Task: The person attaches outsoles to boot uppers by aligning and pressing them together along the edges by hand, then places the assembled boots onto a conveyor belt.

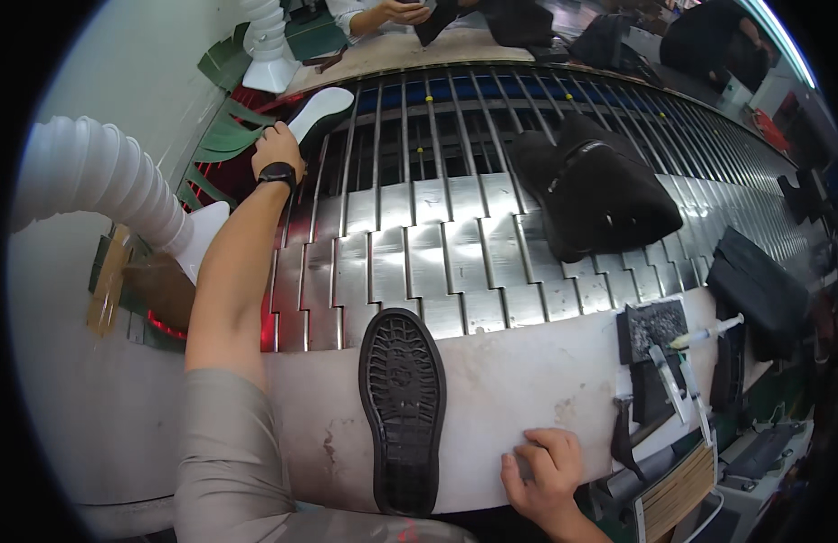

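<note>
Touches one white sole [323,109] at slatted conveyor's [430,256] left end with half-curled left hand [279,154], hold unclear, rests empty, part-open right hand [546,471] near bench's [505,385] front edge, bare surface separating it from one black sole [403,412], plus two white hoses [111,176] leftward.

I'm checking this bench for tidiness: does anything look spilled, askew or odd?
Yes: brownish stains mark the pale worktop left of the black sole and just beyond the right hand, so it looks soiled. The syringes point in different directions.
</note>
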`<state>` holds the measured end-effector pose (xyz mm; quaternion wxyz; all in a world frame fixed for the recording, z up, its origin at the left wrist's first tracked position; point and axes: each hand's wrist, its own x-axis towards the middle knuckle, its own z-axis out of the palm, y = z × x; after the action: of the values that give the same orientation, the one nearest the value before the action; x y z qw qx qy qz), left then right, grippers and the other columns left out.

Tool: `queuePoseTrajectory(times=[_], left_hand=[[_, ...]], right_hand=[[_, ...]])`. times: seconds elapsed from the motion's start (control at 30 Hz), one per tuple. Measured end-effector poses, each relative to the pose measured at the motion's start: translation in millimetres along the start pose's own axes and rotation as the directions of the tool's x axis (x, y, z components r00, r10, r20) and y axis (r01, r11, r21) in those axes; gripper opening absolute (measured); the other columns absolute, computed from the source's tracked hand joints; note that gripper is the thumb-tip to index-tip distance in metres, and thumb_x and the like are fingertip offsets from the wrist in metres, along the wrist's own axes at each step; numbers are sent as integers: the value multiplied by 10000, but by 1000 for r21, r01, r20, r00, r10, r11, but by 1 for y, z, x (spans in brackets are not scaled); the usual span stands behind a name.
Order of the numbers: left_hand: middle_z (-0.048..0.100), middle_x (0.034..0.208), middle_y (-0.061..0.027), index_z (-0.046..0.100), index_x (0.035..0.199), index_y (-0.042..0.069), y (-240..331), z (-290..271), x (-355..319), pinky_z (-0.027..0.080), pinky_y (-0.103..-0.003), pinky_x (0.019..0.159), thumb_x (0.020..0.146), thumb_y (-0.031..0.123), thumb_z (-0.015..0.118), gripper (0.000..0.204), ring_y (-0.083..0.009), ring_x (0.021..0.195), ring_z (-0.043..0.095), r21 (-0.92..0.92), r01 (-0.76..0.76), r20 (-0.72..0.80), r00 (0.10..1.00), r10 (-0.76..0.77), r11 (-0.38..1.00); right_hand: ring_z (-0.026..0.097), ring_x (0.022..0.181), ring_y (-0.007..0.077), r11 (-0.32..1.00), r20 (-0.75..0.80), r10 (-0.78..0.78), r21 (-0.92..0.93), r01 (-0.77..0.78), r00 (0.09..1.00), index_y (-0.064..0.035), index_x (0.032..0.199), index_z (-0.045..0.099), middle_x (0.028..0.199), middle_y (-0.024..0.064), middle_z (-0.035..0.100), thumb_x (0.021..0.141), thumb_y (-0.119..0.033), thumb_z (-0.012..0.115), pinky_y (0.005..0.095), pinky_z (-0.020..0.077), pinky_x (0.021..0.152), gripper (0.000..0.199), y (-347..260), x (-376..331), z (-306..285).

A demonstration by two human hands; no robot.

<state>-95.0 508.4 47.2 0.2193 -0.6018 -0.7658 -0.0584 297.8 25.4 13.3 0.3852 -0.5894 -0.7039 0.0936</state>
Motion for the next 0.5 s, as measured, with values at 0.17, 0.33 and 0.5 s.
queuePoseTrajectory(times=[0.17, 0.33, 0.5], left_hand=[[600, 1278, -149, 479, 1433, 65, 15, -92, -60, 639, -489, 903, 763, 191, 927, 815, -377, 1238, 607, -152, -185, -177, 972, 157, 971], [643, 1308, -241, 510, 1477, -9, -15, -177, -128, 511, -518, 1026, 791, 289, 907, 846, -445, 1226, 604, -521, -300, -475, 880, 20, 799], [692, 1297, -143, 567, 1418, -47, -24, -290, -251, 504, -363, 1057, 928, 220, 854, 627, -238, 1188, 661, -928, -335, -353, 931, -98, 162]], right_hand=[[676, 918, 352, 996, -56, -76, 51, 79, 996, -26, 861, 704, 1016, 141, 702, 776, -97, 842, 427, 562, 776, 177, -2, -5, -3], [689, 950, 353, 979, -114, -79, 180, 99, 990, -19, 899, 719, 1054, 159, 724, 843, -91, 812, 431, 561, 807, 130, -15, -27, -11], [709, 1085, 348, 909, 33, -45, 416, 27, 998, -11, 994, 739, 1178, 181, 744, 905, -119, 794, 412, 569, 931, 150, -71, -68, -39]])
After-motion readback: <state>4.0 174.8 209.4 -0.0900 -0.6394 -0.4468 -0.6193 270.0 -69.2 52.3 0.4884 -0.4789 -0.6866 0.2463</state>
